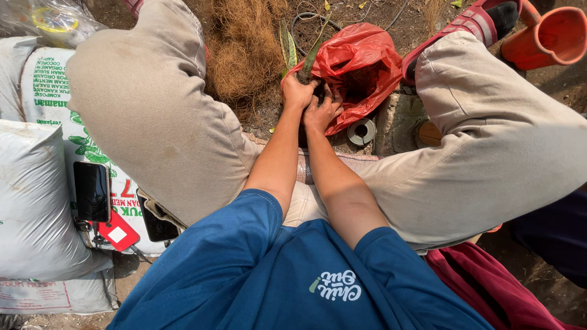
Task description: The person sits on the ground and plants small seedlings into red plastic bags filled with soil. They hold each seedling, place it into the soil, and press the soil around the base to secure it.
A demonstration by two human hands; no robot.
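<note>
Pressing both hands [310, 102] into red bag [361, 64].

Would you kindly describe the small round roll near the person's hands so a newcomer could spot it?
Start at the red plastic bag between the knees. Just below its lower edge, right of the right hand, lies a small grey tape roll. It is the only ring-shaped thing there, with a dark hollow centre.

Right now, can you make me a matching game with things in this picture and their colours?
Things:
1. plastic bag
2. watering can
3. phone
4. fibre pile

Colours:
A. black
B. brown
C. red
D. orange

Pairs: 1-C, 2-D, 3-A, 4-B

The left hand and right hand press together at the bag's mouth.
</note>
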